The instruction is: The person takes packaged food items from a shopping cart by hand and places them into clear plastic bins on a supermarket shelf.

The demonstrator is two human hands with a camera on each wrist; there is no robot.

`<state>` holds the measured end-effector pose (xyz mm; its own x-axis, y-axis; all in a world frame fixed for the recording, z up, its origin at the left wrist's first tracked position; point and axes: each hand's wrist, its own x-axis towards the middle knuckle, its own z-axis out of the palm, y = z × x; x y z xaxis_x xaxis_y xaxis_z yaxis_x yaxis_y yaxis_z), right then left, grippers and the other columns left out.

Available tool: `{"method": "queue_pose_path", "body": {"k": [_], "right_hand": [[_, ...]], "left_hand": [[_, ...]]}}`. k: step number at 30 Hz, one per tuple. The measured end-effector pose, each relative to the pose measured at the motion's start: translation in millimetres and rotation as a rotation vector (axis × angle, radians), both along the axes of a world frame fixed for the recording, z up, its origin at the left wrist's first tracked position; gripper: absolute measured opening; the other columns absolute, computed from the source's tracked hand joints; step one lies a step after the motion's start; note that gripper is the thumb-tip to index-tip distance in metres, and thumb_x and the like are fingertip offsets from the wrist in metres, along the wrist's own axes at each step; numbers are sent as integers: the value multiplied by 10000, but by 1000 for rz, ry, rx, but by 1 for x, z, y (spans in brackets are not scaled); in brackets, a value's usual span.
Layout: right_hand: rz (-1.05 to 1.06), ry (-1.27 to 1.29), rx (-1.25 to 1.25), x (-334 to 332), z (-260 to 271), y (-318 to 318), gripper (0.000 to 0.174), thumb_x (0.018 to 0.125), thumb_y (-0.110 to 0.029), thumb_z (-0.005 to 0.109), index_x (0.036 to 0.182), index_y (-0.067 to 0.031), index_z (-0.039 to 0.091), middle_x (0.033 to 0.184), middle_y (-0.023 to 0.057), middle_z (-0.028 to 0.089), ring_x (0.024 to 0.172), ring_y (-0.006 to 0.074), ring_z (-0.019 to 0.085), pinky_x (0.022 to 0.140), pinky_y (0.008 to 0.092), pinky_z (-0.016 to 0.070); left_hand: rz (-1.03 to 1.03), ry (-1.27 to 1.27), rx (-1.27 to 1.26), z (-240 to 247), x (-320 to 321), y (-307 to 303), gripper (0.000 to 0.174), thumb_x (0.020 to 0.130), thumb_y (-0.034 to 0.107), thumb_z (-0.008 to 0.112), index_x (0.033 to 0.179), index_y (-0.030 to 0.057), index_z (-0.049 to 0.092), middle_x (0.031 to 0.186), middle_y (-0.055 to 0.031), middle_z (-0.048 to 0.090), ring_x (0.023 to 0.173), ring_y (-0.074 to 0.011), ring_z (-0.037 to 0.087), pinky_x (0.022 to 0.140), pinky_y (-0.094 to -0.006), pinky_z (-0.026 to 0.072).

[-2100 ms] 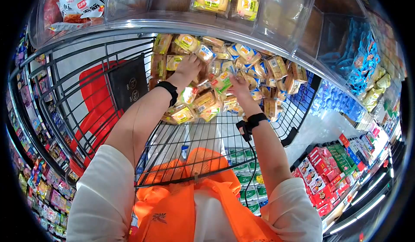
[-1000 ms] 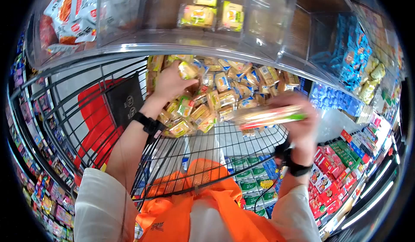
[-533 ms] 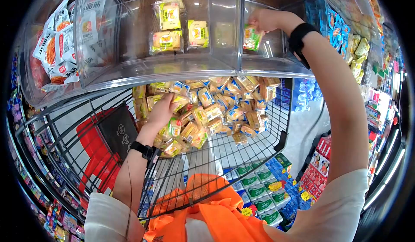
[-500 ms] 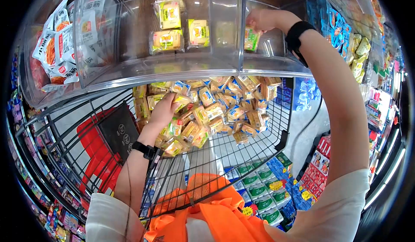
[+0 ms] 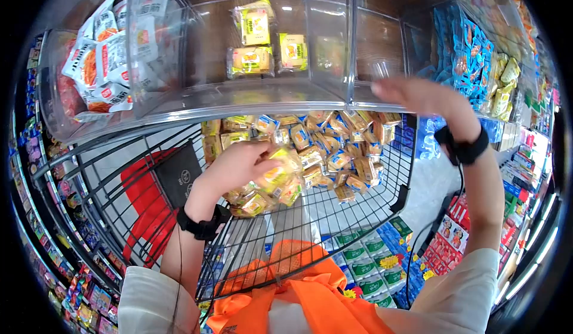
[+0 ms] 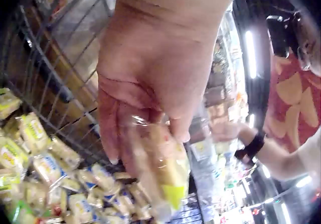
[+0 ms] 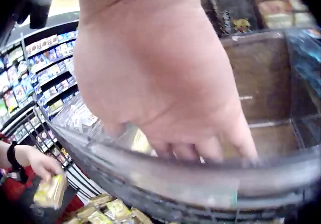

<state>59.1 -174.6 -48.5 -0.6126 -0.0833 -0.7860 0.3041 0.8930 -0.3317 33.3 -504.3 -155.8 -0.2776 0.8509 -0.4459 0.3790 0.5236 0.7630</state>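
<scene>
My left hand (image 5: 230,168) holds a wrapped bread (image 5: 282,166) with yellow-green print above the shopping cart. In the left wrist view, the clear-wrapped bread (image 6: 163,171) is pinched between thumb and fingers. Under it, a heap of similar wrapped breads (image 5: 334,140) fills the far side of the cart. My right hand (image 5: 430,98) is over the front edge of a clear-walled display bin, fingers extended and holding nothing. In the right wrist view, the fingertips of the right hand (image 7: 160,83) are partly hidden by the bin's front wall (image 7: 150,166).
Several yellow-green wrapped breads (image 5: 253,59) lie in the middle compartment. White snack pouches (image 5: 107,59) fill the left one and blue packets (image 5: 471,53) the right. The cart (image 5: 310,229) has a red child seat (image 5: 143,206). Red boxes (image 5: 444,238) stand at right.
My right hand carried a green and red wrapped bread into the right compartment, let it go and drew back toward me. My left hand has lifted a yellow-green wrapped bread off the heap.
</scene>
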Motion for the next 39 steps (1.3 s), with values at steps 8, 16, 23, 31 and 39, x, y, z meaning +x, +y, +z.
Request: {"method": "queue_pose_path", "body": {"k": [8,16,23,31,39], "right_hand": [[144,477,58,45,-32,-3,438,757,-306,585,1110,-56,512,1070,141,555,974,313,526,823,386,419],[177,555,91,44,-39,0,338,767,-319,569,1013,-87,571,983,85,594,897,285,562,740,393,453],[162,600,129,47,-45,2,328,752,-318,591,991,-95,583,950,81,604,880,283,570,733,389,462],[142,1141,284,61,-64,-11,481,573,-217,713,1019,-123,556,910,24,587,871,202,554,736,327,439],[152,1193,371,59,-64,-17,532,571,-194,708,1069,-138,529,961,12,562,900,201,520,799,338,392]], "left_hand": [[278,-398,289,143,-57,27,311,865,206,499,1077,-9,422,902,-85,544,824,-123,537,658,-266,459],[221,-5,-100,44,-193,118,244,776,131,569,963,-22,536,795,-63,576,663,-125,570,558,-248,490],[-149,798,-383,-3,-203,137,376,754,311,602,977,12,560,889,-177,593,752,-276,598,643,-362,491],[-398,873,577,118,-78,94,177,726,243,586,669,100,501,645,-37,498,589,-189,534,478,-316,432],[-394,335,-367,-67,17,0,307,794,327,530,939,57,504,945,-91,547,858,-271,568,671,-386,484]]}}
